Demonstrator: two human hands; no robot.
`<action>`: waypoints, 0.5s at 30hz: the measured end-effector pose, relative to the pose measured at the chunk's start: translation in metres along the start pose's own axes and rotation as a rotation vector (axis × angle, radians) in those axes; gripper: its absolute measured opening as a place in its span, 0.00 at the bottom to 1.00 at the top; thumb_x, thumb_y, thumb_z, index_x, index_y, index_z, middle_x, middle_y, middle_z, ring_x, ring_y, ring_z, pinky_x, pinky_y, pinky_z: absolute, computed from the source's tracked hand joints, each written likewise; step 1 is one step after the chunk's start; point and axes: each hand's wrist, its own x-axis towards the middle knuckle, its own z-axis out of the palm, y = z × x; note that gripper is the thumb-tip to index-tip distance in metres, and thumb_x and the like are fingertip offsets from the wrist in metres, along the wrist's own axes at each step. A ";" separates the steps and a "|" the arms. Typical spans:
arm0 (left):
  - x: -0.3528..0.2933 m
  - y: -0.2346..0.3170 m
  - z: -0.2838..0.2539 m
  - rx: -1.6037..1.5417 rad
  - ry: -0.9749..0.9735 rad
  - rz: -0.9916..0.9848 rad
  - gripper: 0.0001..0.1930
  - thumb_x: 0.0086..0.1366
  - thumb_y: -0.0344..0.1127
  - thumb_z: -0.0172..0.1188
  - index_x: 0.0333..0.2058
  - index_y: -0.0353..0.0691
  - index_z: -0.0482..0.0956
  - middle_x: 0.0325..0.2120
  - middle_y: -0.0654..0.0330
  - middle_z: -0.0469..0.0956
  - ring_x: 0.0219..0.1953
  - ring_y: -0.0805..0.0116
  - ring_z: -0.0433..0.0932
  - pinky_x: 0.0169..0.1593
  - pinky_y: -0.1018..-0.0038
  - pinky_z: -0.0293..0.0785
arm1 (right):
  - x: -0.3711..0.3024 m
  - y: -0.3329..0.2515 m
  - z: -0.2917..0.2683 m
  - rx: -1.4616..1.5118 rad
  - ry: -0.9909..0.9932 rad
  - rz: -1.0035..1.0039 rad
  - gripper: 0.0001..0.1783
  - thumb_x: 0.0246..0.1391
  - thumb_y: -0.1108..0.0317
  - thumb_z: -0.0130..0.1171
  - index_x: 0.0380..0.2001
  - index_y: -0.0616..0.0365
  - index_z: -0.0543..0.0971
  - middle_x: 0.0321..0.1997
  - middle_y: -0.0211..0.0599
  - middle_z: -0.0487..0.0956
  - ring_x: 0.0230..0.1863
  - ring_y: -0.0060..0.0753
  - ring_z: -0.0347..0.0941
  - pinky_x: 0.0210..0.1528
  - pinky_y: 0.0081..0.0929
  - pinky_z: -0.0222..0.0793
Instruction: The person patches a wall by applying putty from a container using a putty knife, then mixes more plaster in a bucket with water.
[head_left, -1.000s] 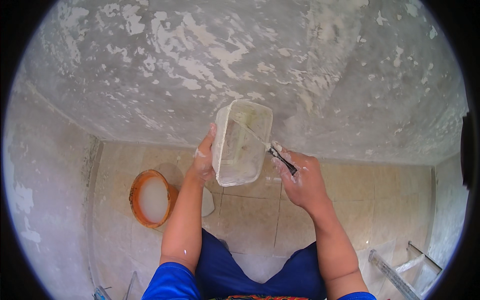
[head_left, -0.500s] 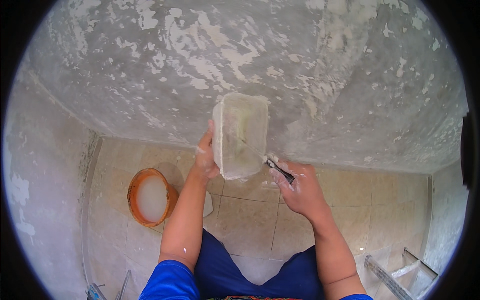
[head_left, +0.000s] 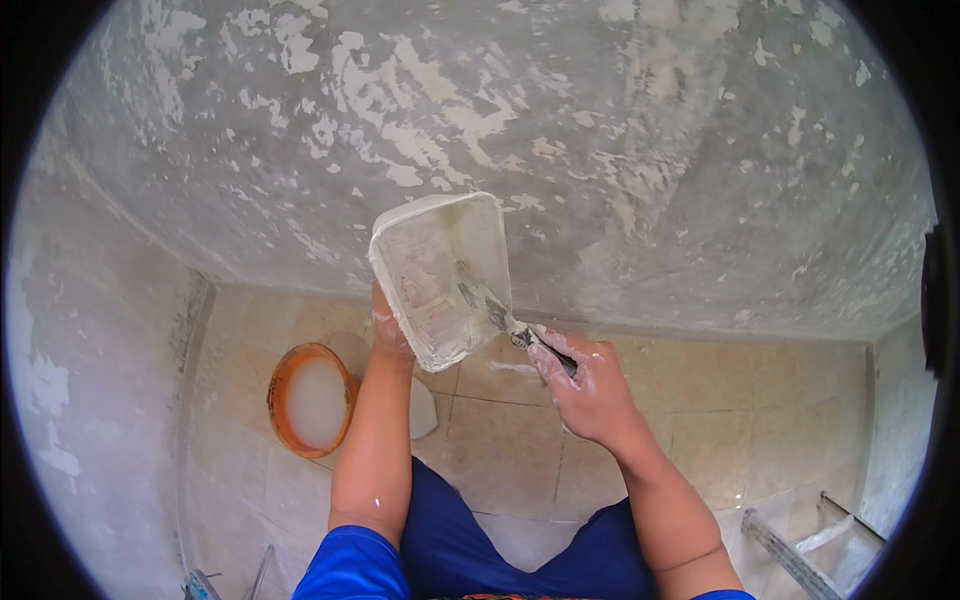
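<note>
A whitish translucent plastic tub [head_left: 412, 245], its rim caked with putty, is tilted in front of the wall with its opening turned toward me. My left hand [head_left: 388, 325] grips it from the left side, the fingers mostly hidden behind it. In my right hand [head_left: 592, 388], closed and smeared with white, is a putty knife [head_left: 552, 354] with a black handle. Its blade reaches over the tub's right rim and lies against the inside. A thin putty coat covers the tub's inner walls.
Ahead rises a grey wall [head_left: 560, 110] with patchy white putty. An orange bucket [head_left: 277, 400] holding whitish liquid stands on the tiled floor [head_left: 505, 430] at left, beside a pale object [head_left: 424, 408] partly behind my forearm. Metal ladder parts [head_left: 790, 555] show at lower right and lower left.
The tub has turned and shifted left, so its inside shows more. The putty knife has moved slightly left with my right hand, and its blade now shows within the tub.
</note>
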 end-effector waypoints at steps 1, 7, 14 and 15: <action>-0.003 0.000 -0.010 -0.032 0.101 -0.031 0.37 0.77 0.60 0.53 0.72 0.40 0.64 0.66 0.53 0.72 0.65 0.53 0.74 0.66 0.53 0.76 | 0.000 0.002 0.003 0.018 0.011 0.006 0.14 0.68 0.64 0.59 0.46 0.65 0.84 0.31 0.61 0.81 0.30 0.65 0.73 0.36 0.45 0.71; -0.010 -0.019 -0.043 -0.040 0.199 -0.018 0.40 0.74 0.62 0.57 0.74 0.42 0.61 0.69 0.53 0.69 0.68 0.51 0.72 0.69 0.50 0.74 | -0.010 -0.005 0.025 0.030 -0.031 0.100 0.16 0.72 0.60 0.57 0.43 0.64 0.84 0.23 0.45 0.77 0.24 0.38 0.71 0.31 0.36 0.68; -0.014 -0.012 -0.042 -0.049 0.326 0.007 0.43 0.71 0.66 0.58 0.74 0.44 0.61 0.69 0.54 0.69 0.67 0.51 0.72 0.68 0.51 0.74 | -0.023 0.002 0.058 0.156 -0.012 0.126 0.17 0.73 0.61 0.55 0.34 0.66 0.77 0.25 0.58 0.76 0.26 0.63 0.70 0.32 0.50 0.66; -0.012 -0.015 -0.041 -0.047 0.322 0.005 0.43 0.71 0.66 0.58 0.74 0.44 0.61 0.69 0.54 0.69 0.67 0.51 0.72 0.68 0.51 0.74 | -0.026 0.002 0.064 0.246 -0.011 0.175 0.17 0.73 0.61 0.54 0.33 0.65 0.77 0.24 0.54 0.76 0.24 0.58 0.70 0.32 0.48 0.66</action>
